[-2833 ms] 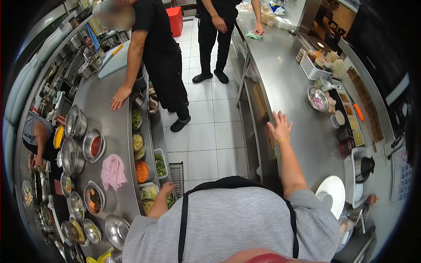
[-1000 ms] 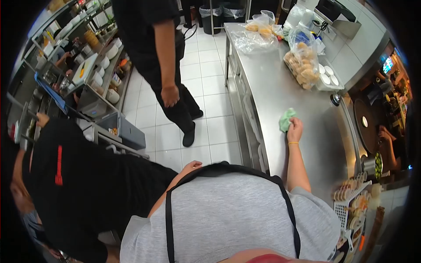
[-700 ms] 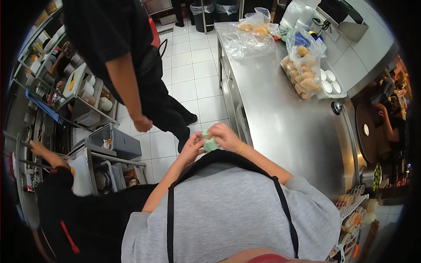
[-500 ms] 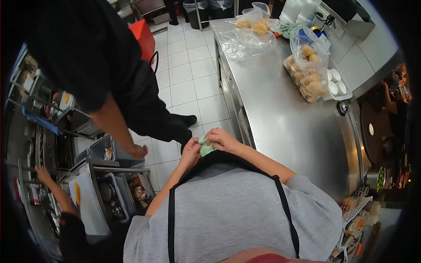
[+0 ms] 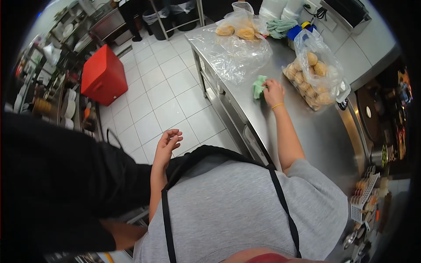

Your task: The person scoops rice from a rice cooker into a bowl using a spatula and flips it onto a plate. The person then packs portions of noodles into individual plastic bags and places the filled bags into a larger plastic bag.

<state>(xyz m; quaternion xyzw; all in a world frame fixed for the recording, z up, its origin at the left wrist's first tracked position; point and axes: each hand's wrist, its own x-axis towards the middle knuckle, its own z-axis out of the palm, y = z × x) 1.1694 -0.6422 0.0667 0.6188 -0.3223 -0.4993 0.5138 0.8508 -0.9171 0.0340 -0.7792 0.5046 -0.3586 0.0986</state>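
My right hand (image 5: pixel 274 93) reaches out over the steel counter (image 5: pixel 274 127), a yellow band on its wrist. Its fingertips pinch the edge of a crumpled light-green cloth (image 5: pixel 259 87), which lies bunched on the metal; whether it is a cloth or a thin glove is hard to tell. Over the tiled floor, in front of my apron, my left hand (image 5: pixel 166 144) hangs with loosely bent fingers apart and nothing in them. To the right of my right hand sits a clear bag of bread rolls (image 5: pixel 313 81).
Another plastic bag with rolls (image 5: pixel 243 33) lies at the counter's far end, near a pile of green cloths (image 5: pixel 282 28). A person in black (image 5: pixel 74 175) stands close on my left. Beyond is a red box (image 5: pixel 105 74) on the floor, with bins (image 5: pixel 158 24) farther back.
My hands have parted. The right one has carried the green cloth from in front of my apron to the counter. The person in black is now closer on my left.
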